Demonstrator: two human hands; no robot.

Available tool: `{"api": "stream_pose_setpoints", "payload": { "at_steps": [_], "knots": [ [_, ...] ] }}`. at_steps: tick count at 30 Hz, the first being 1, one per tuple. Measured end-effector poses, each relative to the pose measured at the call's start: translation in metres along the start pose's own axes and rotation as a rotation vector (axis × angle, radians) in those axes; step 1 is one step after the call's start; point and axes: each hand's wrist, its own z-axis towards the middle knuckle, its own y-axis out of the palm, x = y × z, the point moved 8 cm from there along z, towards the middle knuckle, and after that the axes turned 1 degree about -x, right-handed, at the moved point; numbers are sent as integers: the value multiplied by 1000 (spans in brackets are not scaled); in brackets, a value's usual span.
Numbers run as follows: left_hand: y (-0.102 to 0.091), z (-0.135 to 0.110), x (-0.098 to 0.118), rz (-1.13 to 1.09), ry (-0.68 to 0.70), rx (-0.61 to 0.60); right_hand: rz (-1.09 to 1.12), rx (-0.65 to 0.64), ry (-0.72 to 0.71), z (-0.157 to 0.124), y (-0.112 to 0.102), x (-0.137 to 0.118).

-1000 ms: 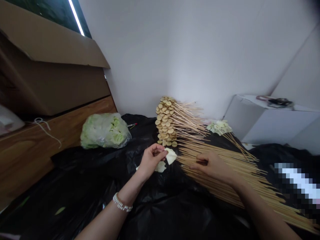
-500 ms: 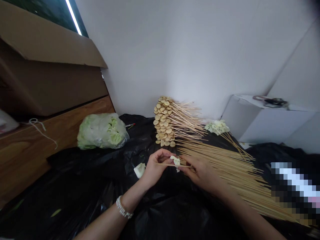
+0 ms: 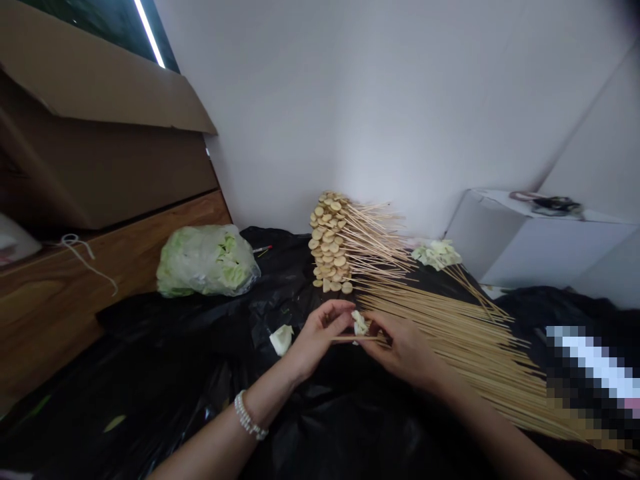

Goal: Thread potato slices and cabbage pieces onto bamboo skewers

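My left hand pinches a small folded piece of pale green cabbage leaf between thumb and fingers. Facing it, my right hand grips a thin bamboo skewer that lies level below the leaf piece, its tip pointing left towards my left palm. Both hands meet just above the black plastic sheet. Another loose cabbage piece lies on the sheet to the left of my left hand.
A spread of bare bamboo skewers fans out to the right. Behind stands a stack of skewers with round tan slices, and some cabbage skewers. A plastic bag of cabbage lies left, by cardboard boxes.
My right hand took one skewer from the pile and brought it to my left hand. My left hand lifted a folded leaf piece; the other piece stayed on the sheet.
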Motion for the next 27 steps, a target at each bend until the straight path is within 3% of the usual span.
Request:
{"api": "stream_pose_setpoints", "payload": {
  "at_steps": [9,15,22,27],
  "knots": [
    [-1,0,-10,-2,-78,-57,45,-29,-41,-1,-1,-5],
    [-5,4,-4,171,42,-14,62,-62,-82,0,-4,-13],
    [1,-2,13,325,191,46,-126,103,-146,-4,-3,-9],
    [3,-5,21,493,258,47,-171,105,-168,-5,1,-8]
  ]
}}
